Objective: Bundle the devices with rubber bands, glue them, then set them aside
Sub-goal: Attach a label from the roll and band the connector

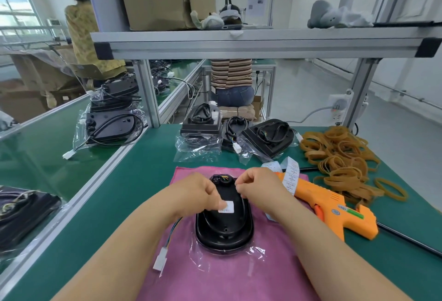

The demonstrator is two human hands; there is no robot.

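Device point(224, 224) lies back-up on pink cloth point(239, 276), mid-table, half out of clear bag point(241, 255). Wire trails left to white plug point(160, 259).

Left hand point(196, 193) pinches white label point(227, 205) by its left edge, against shell. Right hand point(258, 182) curled at device's top edge; cannot tell what it pinches, if anything.

Step looks like labelling, bands not yet on. To do well: lay label flat, square, rub from one edge, keep off screw holes.

Glue gun point(334, 207) just right of cloth, label strip point(290, 176) draped over it. Bands point(339, 157) heaped beyond, within reach.
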